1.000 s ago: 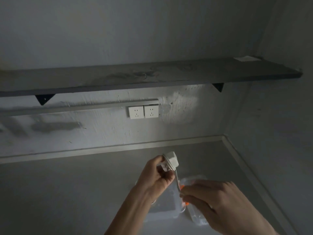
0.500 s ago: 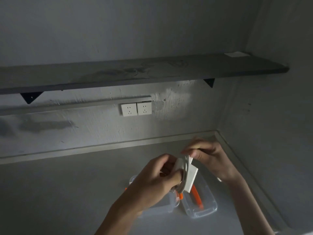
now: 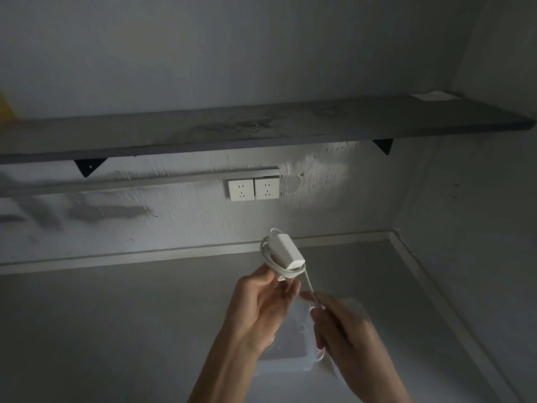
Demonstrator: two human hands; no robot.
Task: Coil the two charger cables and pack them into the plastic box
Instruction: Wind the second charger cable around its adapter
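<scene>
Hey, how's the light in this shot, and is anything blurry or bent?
Head view: dim overall, with one bright patch right of the sockets; same view, the right hand, pinching the cable, is smeared by motion, while the charger in the left hand is fairly sharp; same view, the shelf edge bows slightly from the wide lens.

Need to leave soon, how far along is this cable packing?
Done: a few cable loops circle the white charger. In hand: left hand grips it, right hand pinches the loose strand. Left: finish winding, place it in the plastic box. Second cable isn't visible.
</scene>
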